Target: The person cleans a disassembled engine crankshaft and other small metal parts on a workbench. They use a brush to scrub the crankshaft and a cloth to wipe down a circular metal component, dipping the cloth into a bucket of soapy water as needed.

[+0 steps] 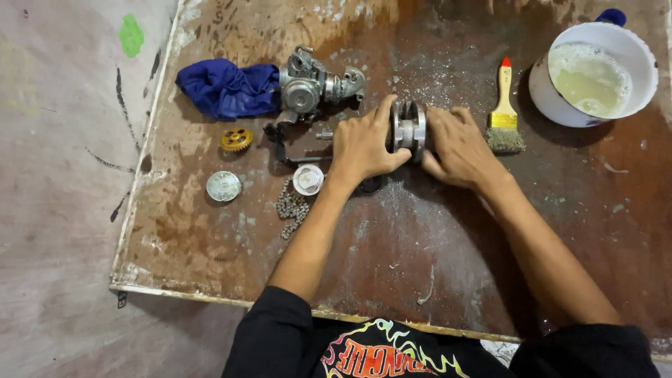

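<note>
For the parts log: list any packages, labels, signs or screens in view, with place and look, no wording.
None on the board.
Only lettering: a flame-coloured print on the person's black shirt, bottom edge.
Both hands grip a round metal part.

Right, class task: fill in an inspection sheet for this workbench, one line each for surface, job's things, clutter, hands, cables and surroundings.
Surface: worn brown wooden board, stained and speckled with white residue.
Job's things: round grey metal part with two discs, standing on edge between both hands.
Clutter: blue cloth, grey metal engine assembly, yellow gear, round silver cap, small white cap, metal chain, yellow-handled paintbrush, white bucket of cloudy liquid.
Hands: left hand and right hand press fingers against the part from either side.
Cables: nothing seen.
Surroundings: grey concrete floor with a green paint spot.
</note>
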